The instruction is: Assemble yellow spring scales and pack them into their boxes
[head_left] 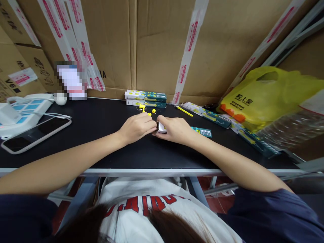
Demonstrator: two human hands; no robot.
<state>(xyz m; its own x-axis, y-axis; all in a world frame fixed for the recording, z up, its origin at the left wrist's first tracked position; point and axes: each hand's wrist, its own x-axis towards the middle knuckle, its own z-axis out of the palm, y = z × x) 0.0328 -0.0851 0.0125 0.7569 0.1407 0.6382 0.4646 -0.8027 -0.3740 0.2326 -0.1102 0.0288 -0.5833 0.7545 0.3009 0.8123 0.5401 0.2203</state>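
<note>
My right hand point(174, 130) is wrapped round a narrow white and green box point(202, 131), whose printed green part sticks out to the right past my palm. At the box's left end, my left hand point(138, 127) is closed with its fingertips against the end. Whether those fingertips grip a flap or a part inside is hidden. Just beyond my left hand lie small yellow pieces point(142, 107) with thin wire hooks. A slim yellow stick tool point(184, 111) with a dark end rests farther to the right.
Two stacked boxes point(146, 98) stand at the back. More boxes point(207, 114) lie at the right by a yellow plastic bag point(265, 98) and a clear plastic package point(293, 130). At the left are a phone point(37, 133), a power strip point(32, 109) and a white round object point(60, 99). Cardboard walls the back.
</note>
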